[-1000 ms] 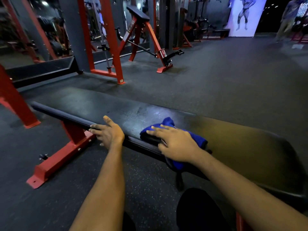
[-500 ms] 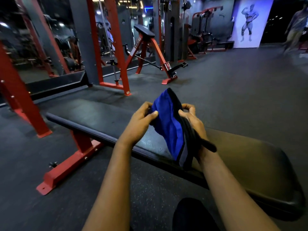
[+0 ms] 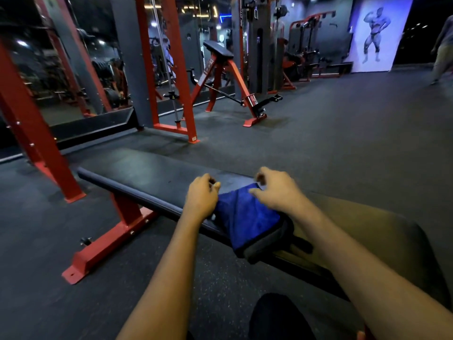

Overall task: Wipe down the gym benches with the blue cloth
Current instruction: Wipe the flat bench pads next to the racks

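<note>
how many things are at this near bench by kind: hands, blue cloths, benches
hands: 2, the left hand and the right hand, one at each far corner of the cloth
blue cloth: 1, lying across the pad
flat bench: 1, black pad on a red frame
total: 4

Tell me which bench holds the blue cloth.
The long flat bench in front: the blue cloth drapes over its near edge. The raised pad behind has none.
</note>
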A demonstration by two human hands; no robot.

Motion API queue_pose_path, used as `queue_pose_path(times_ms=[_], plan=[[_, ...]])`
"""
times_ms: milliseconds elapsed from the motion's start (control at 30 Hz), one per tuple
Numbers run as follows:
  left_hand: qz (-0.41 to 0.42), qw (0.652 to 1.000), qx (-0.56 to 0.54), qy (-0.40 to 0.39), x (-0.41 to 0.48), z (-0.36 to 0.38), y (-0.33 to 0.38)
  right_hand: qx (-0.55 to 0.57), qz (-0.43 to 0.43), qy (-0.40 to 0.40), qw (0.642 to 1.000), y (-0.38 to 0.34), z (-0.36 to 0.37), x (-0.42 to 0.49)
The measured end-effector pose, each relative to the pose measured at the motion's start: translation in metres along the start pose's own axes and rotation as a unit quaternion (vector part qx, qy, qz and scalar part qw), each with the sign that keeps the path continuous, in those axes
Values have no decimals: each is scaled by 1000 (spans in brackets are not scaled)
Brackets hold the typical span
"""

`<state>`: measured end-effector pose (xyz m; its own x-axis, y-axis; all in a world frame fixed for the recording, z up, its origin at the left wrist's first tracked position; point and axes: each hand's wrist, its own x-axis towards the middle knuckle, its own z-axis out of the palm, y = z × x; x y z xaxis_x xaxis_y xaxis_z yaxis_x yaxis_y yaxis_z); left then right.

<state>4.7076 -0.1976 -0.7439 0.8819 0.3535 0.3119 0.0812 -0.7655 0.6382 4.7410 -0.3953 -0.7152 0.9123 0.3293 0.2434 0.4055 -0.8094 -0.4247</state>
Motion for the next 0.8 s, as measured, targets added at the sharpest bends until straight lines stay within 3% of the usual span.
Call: queue_pose_path(times_ms=[100,200,300,400,600,800], plan=[[-39,997,5,66,-7,-3,-22,-44,-114,-79,989,-25,38,-1],[-74,990,11,123,-12,-12,-35,-117,-110,-176,971,-20,62,-6],[-162,973,39,162,-17,-16,-45,-161,-109,-131,972,-6,69,-30],[-236,963,33,124,-23,-9,-58,-167,-40,-119,978,10,64,-30],[-199,978,28,57,-28,8,-81,-139,95,-138,976,19,67,63],[-184,979,46,79,-34,14,-83,-169,-33,-144,974,31,65,31]])
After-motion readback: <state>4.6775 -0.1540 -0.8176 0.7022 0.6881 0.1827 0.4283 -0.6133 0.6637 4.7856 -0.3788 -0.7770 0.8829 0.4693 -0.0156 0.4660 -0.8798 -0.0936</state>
